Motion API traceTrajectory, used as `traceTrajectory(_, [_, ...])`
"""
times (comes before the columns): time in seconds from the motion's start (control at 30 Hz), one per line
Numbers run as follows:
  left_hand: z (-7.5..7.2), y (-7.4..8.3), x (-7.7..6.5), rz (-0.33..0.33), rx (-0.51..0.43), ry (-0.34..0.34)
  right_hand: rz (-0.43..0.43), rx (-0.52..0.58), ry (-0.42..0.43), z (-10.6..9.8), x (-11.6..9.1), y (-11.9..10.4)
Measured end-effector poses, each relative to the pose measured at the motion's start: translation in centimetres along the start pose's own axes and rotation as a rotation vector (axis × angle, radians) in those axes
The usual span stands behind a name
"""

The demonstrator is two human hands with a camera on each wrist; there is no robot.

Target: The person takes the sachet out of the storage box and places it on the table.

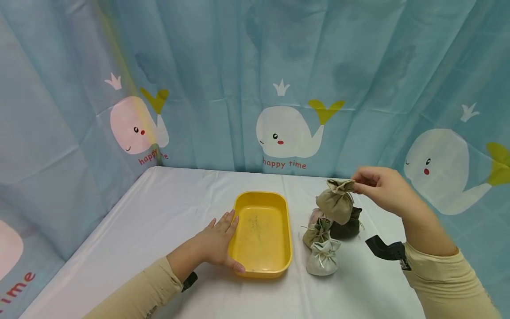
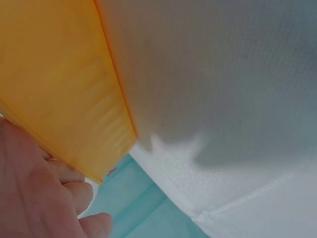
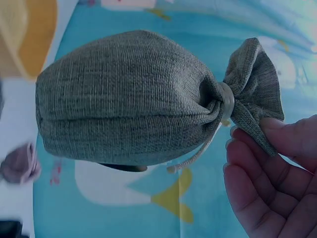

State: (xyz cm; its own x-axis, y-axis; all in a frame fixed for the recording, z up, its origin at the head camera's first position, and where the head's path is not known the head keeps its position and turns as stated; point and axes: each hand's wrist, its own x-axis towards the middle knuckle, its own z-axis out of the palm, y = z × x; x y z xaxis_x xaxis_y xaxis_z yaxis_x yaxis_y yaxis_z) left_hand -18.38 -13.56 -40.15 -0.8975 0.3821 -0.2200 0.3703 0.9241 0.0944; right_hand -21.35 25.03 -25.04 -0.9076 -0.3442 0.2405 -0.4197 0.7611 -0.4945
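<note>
My right hand (image 1: 384, 188) pinches the gathered top of an olive-green drawstring pouch (image 1: 336, 204), which hangs over several other pouches. In the right wrist view this pouch (image 3: 124, 99) is full and round, its neck tied with a cord, the thumb and fingers on its ruffled edge. My left hand (image 1: 217, 239) rests with spread, straight fingers on the left rim of a yellow tray (image 1: 290, 239). Below the held pouch are a white pouch (image 1: 322, 259), an olive one (image 1: 314, 235), a dark one (image 1: 346, 228) and a partly hidden pink one (image 1: 314, 215).
A white cloth (image 1: 159, 212) covers the table. Behind it hangs a blue curtain (image 1: 215, 88) printed with whales. The yellow tray stands left of the pouches, its inner floor showing bare with a dark patch in the middle.
</note>
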Motion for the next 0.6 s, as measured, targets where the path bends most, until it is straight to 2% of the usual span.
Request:
traceTrajectory(0.1, [-0.1, 0.1, 0.0, 0.004, -0.001, -0.004, 0.014, -0.028, 0.008, -0.5, -0.9, 1.4])
traceTrajectory(0.3, [-0.3, 0.0, -0.2, -0.002, 0.000, -0.006, 0.042, -0.049, -0.038, -0.7, -2.3, 3.8])
traceTrajectory(0.4, [-0.3, 0.0, -0.1, -0.006, -0.001, -0.009, 0.043, -0.057, -0.060, -0.4, -2.7, 4.7])
traceTrajectory(0.6, [-0.1, 0.0, 0.1, -0.007, -0.004, -0.010, 0.058, 0.004, -0.130, 0.9, -2.9, 6.5])
